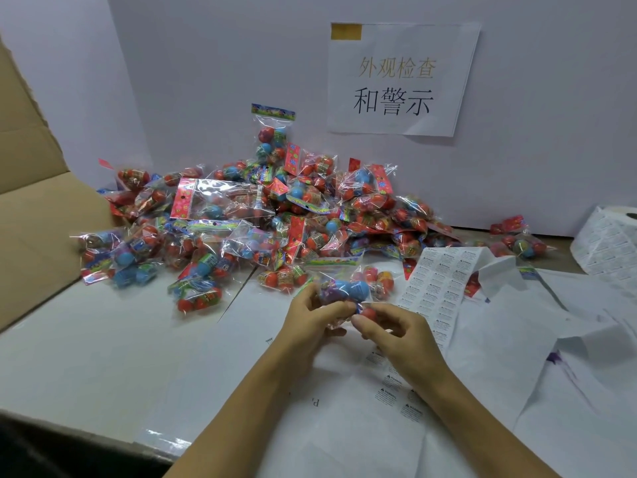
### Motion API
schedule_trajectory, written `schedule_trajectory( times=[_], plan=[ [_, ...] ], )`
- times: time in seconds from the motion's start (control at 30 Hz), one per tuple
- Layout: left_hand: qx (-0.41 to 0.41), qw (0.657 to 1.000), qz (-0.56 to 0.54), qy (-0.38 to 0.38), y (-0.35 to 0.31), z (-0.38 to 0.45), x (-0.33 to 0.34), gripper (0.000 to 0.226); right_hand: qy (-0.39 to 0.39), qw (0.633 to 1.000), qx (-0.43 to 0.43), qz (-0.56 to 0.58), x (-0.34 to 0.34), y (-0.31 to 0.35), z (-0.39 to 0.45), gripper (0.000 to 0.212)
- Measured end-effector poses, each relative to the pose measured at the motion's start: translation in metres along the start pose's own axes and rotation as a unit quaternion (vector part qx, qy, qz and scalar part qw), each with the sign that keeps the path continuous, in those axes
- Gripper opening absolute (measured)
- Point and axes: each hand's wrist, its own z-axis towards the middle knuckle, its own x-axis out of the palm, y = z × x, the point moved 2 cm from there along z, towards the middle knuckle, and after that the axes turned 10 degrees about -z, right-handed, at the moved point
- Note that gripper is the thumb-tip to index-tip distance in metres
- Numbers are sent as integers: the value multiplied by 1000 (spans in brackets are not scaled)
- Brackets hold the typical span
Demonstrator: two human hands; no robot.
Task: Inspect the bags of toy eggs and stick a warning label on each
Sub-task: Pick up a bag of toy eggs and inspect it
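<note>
A clear bag of toy eggs (344,289), with a blue egg and red ones showing, is held just above the table at centre. My left hand (312,322) grips its left side with curled fingers. My right hand (396,331) pinches its lower right end, by a red egg. A large pile of similar bags (275,215) lies behind, against the white wall. A strip of warning labels (439,281) runs from under my right hand up to the right, toward a label roll (606,243).
An open cardboard box (38,201) stands at the left. White backing paper (551,339) is spread over the right side of the table. A printed paper sign (400,81) hangs on the wall. A dark table edge runs along the lower left.
</note>
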Motion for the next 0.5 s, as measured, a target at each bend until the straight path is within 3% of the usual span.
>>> schedule_trajectory(
  times=[0.2,0.37,0.5],
  plan=[
    [23,997,-69,27,-6,-3,5,35,-9,1000,15,12,-3,2,0,37],
    [-9,998,-59,0,-10,-4,5,47,2,1000,8,-10,-4,1,0,36],
    [-31,998,-49,-11,-8,-3,3,9,10,999,31,37,-2,3,0,36]
  ],
)
